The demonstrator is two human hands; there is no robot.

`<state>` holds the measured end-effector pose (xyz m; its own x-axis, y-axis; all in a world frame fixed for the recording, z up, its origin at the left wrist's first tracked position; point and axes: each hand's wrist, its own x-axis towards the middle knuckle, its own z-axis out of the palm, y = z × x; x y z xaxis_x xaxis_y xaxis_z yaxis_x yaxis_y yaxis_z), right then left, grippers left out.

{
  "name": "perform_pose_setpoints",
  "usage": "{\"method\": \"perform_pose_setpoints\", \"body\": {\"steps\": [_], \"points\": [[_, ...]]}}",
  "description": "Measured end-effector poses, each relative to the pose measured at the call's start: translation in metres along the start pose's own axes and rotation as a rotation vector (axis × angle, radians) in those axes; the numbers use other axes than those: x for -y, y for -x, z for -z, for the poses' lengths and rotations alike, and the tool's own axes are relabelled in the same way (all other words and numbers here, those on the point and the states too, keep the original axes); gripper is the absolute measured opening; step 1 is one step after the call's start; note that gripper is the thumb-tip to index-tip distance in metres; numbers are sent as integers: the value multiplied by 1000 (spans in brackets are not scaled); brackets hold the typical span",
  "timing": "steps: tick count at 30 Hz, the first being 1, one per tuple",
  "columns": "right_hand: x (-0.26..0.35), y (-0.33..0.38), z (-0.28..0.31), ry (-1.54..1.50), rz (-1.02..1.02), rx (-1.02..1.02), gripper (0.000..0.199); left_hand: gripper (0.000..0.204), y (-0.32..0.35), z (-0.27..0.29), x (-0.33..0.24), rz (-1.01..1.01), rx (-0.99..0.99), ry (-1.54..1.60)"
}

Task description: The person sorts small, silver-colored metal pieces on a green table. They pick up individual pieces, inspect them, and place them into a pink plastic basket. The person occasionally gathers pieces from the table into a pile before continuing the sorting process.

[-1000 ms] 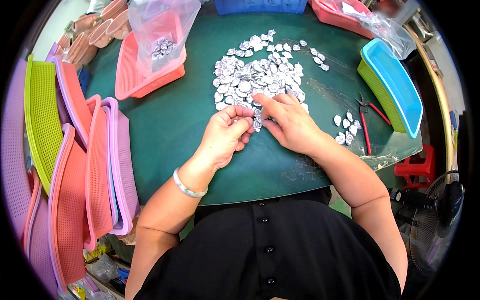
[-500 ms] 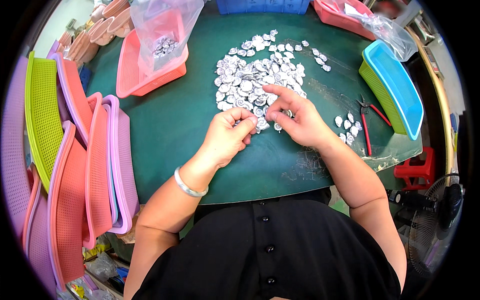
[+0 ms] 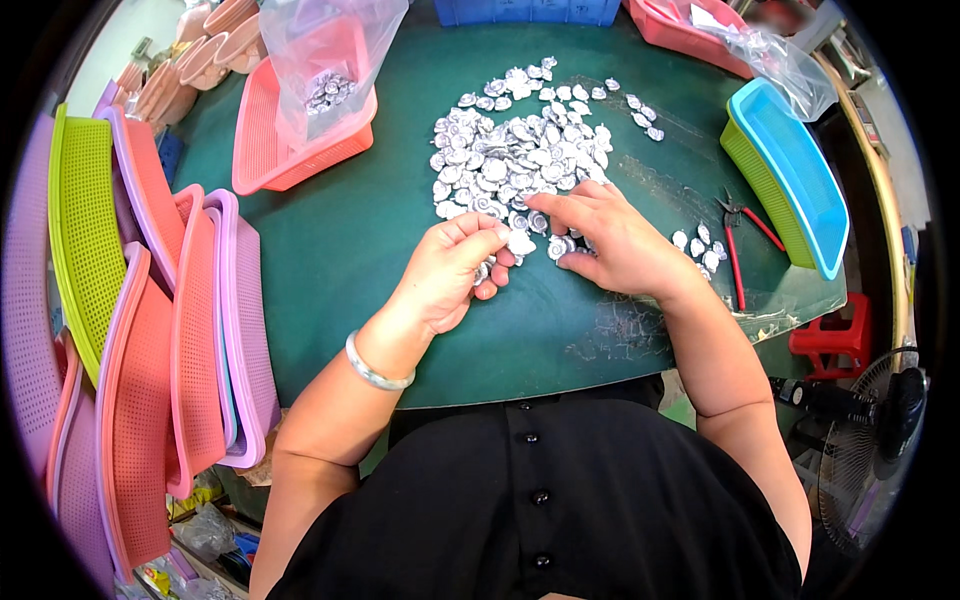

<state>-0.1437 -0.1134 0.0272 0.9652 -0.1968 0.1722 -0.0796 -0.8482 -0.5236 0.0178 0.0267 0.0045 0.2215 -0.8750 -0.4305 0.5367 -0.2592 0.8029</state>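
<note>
Two bare hands over the green desk (image 3: 350, 250). Left hand (image 3: 452, 265): grip closed in a pinch, thumb against index finger, holding one small silvery piece (image 3: 520, 242) by its left edge. Another silvery piece (image 3: 482, 273) shows lower down, among the same hand's curled fingers; whether others are tucked in the palm, cannot tell.

Right hand (image 3: 618, 238): grip partly spread, thumb and index finger well parted. Index fingertip at the near edge of the heap (image 3: 520, 150), apparently on a piece there. Thumb tip just beside a loose swirled piece (image 3: 557, 248) lying in the gap between thumb and index finger; contact with it cannot be confirmed.

Orientation: the pinched piece juts rightward from the left fingertips, pale face up, above the desk just nearer the body than the heap. Outline nearly round; long axis not readable at this size. Heap pieces lie at mixed angles, many showing spiral faces. Small group of pieces (image 3: 702, 245) off to the right, near red-handled pliers (image 3: 733, 250).
</note>
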Motion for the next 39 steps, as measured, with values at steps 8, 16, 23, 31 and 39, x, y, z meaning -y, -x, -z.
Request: {"method": "perform_pose_setpoints", "body": {"steps": [8, 16, 23, 31, 39], "points": [[-2, 0, -5, 33, 19, -29, 53, 8, 0, 1, -3, 59, 4, 60], [-2, -1, -8, -13, 3, -73, 54, 8, 1, 1, -6, 16, 50, 190], [0, -2, -8, -114, 114, -293, 61, 11, 1, 1, -4, 21, 89, 141], [3, -4, -19, -200, 172, -393, 66, 8, 5, -4, 2, 56, 101, 17], [4, -4, -21, -305, 129, -381, 65, 10, 3, -4, 3, 67, 119, 25]]}}
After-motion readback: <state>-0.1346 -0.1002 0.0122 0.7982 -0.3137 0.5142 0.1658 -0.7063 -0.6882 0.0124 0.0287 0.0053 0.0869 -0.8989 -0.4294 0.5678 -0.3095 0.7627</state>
